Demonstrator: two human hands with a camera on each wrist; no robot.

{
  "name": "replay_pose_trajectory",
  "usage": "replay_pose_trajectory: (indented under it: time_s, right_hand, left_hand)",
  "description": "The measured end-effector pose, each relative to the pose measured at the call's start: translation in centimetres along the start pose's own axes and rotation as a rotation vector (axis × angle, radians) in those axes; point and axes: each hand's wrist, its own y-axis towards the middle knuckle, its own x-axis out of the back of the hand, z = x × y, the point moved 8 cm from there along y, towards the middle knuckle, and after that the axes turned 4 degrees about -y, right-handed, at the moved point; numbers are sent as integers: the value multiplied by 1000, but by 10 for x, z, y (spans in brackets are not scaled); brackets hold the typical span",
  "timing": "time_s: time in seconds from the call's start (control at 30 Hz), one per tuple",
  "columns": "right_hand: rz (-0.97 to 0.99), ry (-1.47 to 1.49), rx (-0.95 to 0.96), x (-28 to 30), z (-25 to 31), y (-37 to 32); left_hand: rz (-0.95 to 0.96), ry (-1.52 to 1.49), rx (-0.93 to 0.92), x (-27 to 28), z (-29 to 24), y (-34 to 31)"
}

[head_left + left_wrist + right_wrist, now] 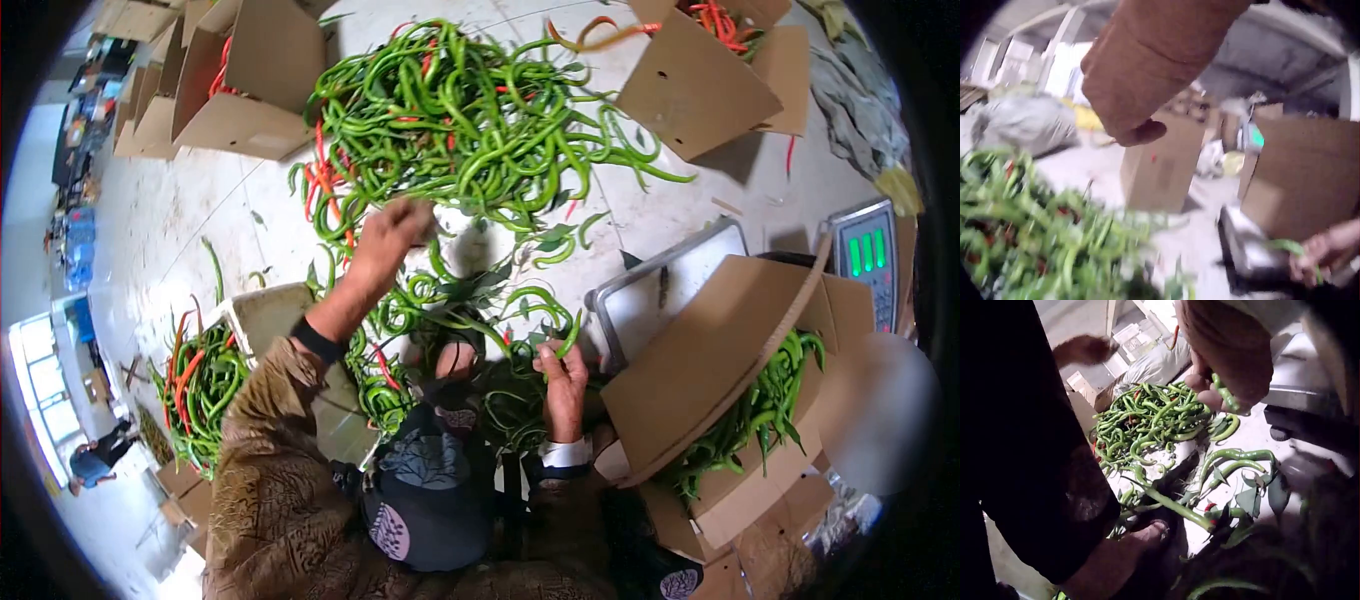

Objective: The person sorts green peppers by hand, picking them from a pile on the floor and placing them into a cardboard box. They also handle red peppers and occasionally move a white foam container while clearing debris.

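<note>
Green pepper (1225,394) — one only — sits pinched in the fingers of the person's right hand (563,392), near the metal-topped scale (690,268) and a cardboard box (700,360) holding more peppers (768,398). The left hand (397,232) hangs by the near edge of the big heap (470,120) — fingers bent, though I cannot tell whether they grasp anything.
</note>
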Motion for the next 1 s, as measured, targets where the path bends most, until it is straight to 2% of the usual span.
replay_pose_trajectory:
  time_s: [0.03,0.07,0.1,0.13,0.2,0.27,0.3,0.33,0.4,0.43,0.47,0.53,0.6,0.7,0.73,0.8,0.83,0.9,0.93,0.97,1.0]
  right_hand:
    - [21,-29,-63,-4,-8,0]
    - [32,-37,-70,-9,-9,-2]
    - [64,-34,-100,-18,-11,-4]
    - [96,-31,-130,-26,-13,-6]
    - [132,-21,-125,-37,-15,-5]
    - [177,13,-119,-42,-21,-9]
    - [177,-81,-78,-39,-36,-2]
    - [170,-90,-84,-41,-52,3]
    - [126,-376,29,-50,-69,17]
    - [114,-618,103,-55,-70,25]
    - [110,-622,103,-59,-77,29]
    - [72,-1030,205,-71,-84,35]
    - [45,-1123,245,-81,-82,39]
    - [36,-1347,50,-72,-103,43]
    - [33,-1349,48,-69,-107,44]
    - [54,-1436,79,-65,-111,43]
    - [54,-1436,74,-59,-112,44]
    - [246,-1013,55,-59,-119,47]
    - [242,-1016,46,-56,-104,45]
    - [362,-575,-160,-62,-86,37]
    - [456,-122,-352,-72,-65,26]
  left_hand:
    - [-92,-88,191,35,71,-8]
    - [-125,-118,192,71,129,-17]
    - [-268,27,207,96,167,-34]
    - [-301,208,114,118,203,-42]
    - [-381,239,201,131,257,-56]
    - [-435,416,224,117,251,-57]
    - [-448,517,265,108,238,-56]
    - [-440,511,274,106,243,-50]
    - [-450,593,205,103,248,-39]
    - [-464,463,149,104,266,-38]
    - [-461,460,150,97,249,-44]
    - [-381,-78,51,76,207,-62]
    - [-311,134,139,71,167,-81]
    - [-398,-87,142,88,170,-91]
    - [-432,-100,194,93,160,-96]
    - [-493,-353,213,95,153,-103]
    - [-482,-424,177,93,145,-105]
    - [-472,-430,202,92,146,-104]
    - [-465,-441,228,90,149,-105]
    - [-460,-444,236,87,150,-105]
    - [-422,-575,271,79,154,-104]
